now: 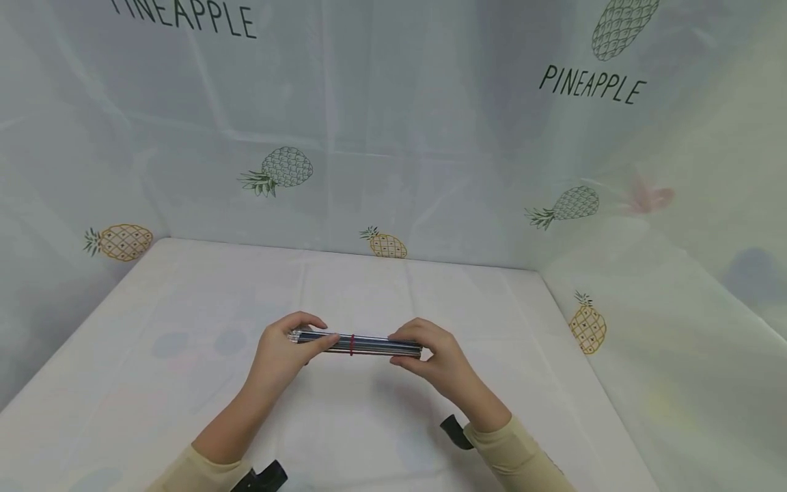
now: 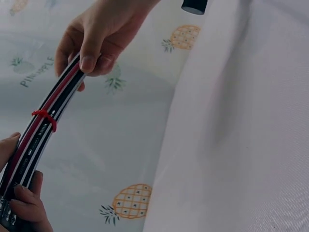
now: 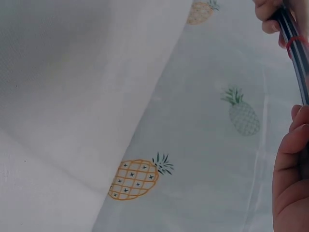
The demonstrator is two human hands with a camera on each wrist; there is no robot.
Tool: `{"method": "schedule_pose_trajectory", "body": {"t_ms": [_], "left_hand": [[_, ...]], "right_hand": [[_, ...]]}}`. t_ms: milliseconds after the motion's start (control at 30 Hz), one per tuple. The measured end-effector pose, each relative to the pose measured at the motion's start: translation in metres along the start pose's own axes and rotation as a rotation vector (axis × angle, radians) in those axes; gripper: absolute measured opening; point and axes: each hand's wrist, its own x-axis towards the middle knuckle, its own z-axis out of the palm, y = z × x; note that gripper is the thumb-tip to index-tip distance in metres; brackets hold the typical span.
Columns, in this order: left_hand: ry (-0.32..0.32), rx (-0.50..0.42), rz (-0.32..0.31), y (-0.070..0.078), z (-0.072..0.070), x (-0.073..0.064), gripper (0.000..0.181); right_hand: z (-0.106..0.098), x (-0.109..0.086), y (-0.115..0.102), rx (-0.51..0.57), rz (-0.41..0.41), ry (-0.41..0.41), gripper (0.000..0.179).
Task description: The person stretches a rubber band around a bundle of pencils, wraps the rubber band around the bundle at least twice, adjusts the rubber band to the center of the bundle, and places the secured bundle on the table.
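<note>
A bundle of pens (image 1: 369,345), striped black, white and dark red, is held level above the white table. A red rubber band (image 2: 44,117) wraps round its middle. My left hand (image 1: 281,350) grips the left end, where clear tips show, with the thumb along the near side. My right hand (image 1: 438,355) pinches the other end between thumb and fingers. In the left wrist view small print shows on the barrels. Only part of the bundle (image 3: 293,48) enters the right wrist view, at its right edge, with my right hand (image 3: 294,179) below.
A white cloth (image 1: 344,294) covers the table under both hands. Behind it hangs a pale curtain (image 1: 399,102) printed with pineapples, and it continues down the right side. Black wrist mounts (image 1: 264,478) stick out by the sleeves.
</note>
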Motion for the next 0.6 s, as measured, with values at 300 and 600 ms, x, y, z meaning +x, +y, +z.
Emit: {"method": "schedule_pose_trajectory", "body": {"t_ms": [300,600], "left_hand": [[0.022,-0.023,0.074,0.002,-0.003,-0.004,0.04],[-0.021,-0.166,0.154,0.002,-0.004,-0.006,0.039]], "right_hand": [[0.004,-0.003,0.016,0.018,0.01,0.018,0.031],[0.005,-0.006,0.019,0.063,0.138,0.055,0.03]]}}
